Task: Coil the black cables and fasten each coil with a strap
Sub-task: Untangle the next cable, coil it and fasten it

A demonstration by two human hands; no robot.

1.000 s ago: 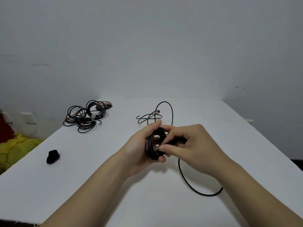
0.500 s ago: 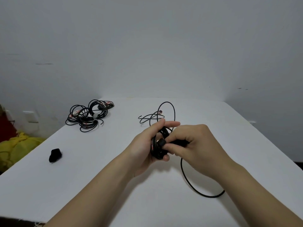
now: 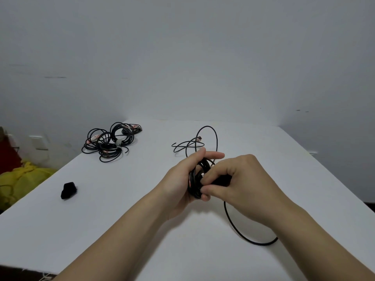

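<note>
Above the middle of the white table (image 3: 142, 230), my left hand (image 3: 180, 183) grips a small coil of black cable (image 3: 195, 179). My right hand (image 3: 241, 183) pinches the coil from the right, with something black held in its curled fingers. A loose tail of the cable (image 3: 243, 236) hangs from under my right hand and curves across the table. More loose cable (image 3: 207, 136) loops up behind my hands. A small black strap (image 3: 68, 190) lies at the left of the table.
A pile of coiled black cables (image 3: 110, 141) lies at the table's far left. Off the left edge sits a yellow bundle (image 3: 22, 181). A grey wall stands right behind the table.
My hands have stayed close together on the coil. The right hand's fingers have shifted on it, now pinching lower, and the view has moved slightly.
</note>
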